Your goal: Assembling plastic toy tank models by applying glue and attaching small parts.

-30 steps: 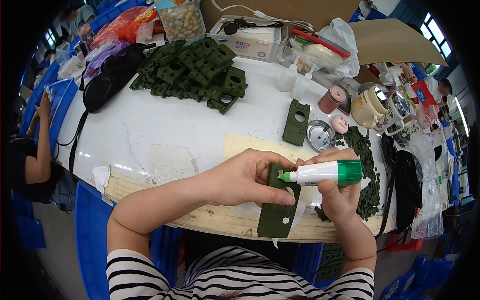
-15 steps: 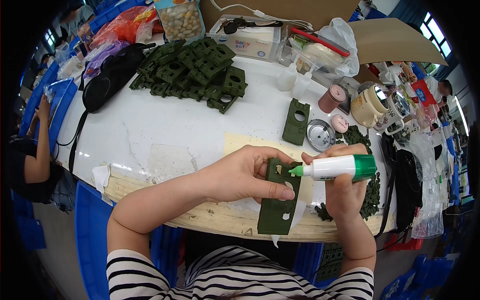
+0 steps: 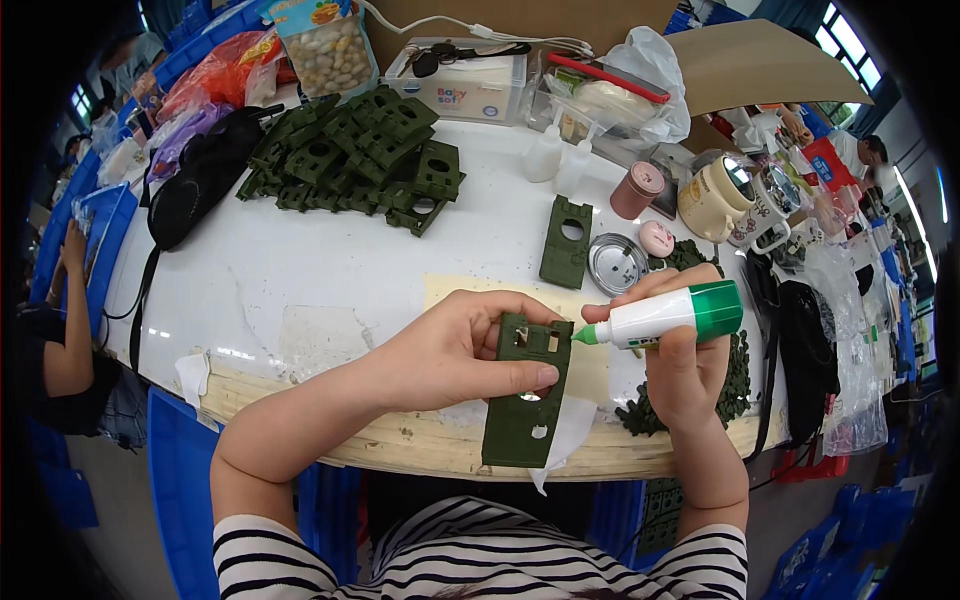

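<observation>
A flat, dark green plastic part (image 3: 515, 435) with several cut-out openings is held upright in my left hand (image 3: 440, 350). The thumb presses on its front face, and the other fingers go behind it. My right hand (image 3: 690, 385) is wrapped round a white glue bottle (image 3: 650, 319) with a green base and a pointed green nozzle. The bottle lies nearly level, its nozzle pointing left at the part's upper right edge. Whether the tip touches that edge I cannot tell. A similar loose green part (image 3: 567, 240) lies on the table beyond my hands.
A pile of green parts (image 3: 370, 160) lies at the far left, beside a black bag (image 3: 190, 190). On the right are a round metal lid (image 3: 614, 266), a pink-brown canister (image 3: 637, 190), a cream mug (image 3: 715, 205) and a heap of small green pieces (image 3: 735, 375). White squeeze bottles (image 3: 573, 168) stand behind.
The nozzle was over the part's face near its upper opening; now it is at the right edge. The part has shifted slightly left relative to the bottle. The whole view has moved a little.
</observation>
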Demonstrator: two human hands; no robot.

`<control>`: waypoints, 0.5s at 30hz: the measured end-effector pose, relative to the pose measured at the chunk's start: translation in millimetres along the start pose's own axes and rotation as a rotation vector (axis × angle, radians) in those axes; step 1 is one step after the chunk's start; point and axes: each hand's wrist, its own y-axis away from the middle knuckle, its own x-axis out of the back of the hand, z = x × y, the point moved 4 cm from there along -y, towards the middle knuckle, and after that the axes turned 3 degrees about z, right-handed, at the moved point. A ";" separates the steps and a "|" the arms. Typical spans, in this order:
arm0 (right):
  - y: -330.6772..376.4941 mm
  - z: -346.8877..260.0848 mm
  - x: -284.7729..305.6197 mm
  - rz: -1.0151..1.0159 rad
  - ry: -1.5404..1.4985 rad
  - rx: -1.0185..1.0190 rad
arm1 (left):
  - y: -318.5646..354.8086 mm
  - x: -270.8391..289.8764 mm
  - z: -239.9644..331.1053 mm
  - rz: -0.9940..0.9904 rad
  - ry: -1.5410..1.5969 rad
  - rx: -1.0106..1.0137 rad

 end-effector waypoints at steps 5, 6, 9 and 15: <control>1.1 3.5 -0.4 -0.049 0.033 0.007 | 1.9 -1.8 3.3 -0.006 -0.030 0.002; 1.5 4.2 0.3 -0.043 0.032 0.000 | 1.9 -1.4 2.2 -0.004 -0.026 0.002; 2.6 4.9 0.9 -0.025 0.027 -0.018 | 1.5 -1.3 1.7 -0.009 -0.015 -0.002; 2.7 5.2 0.7 -0.015 0.033 -0.008 | 2.0 -1.5 3.1 -0.003 -0.018 -0.001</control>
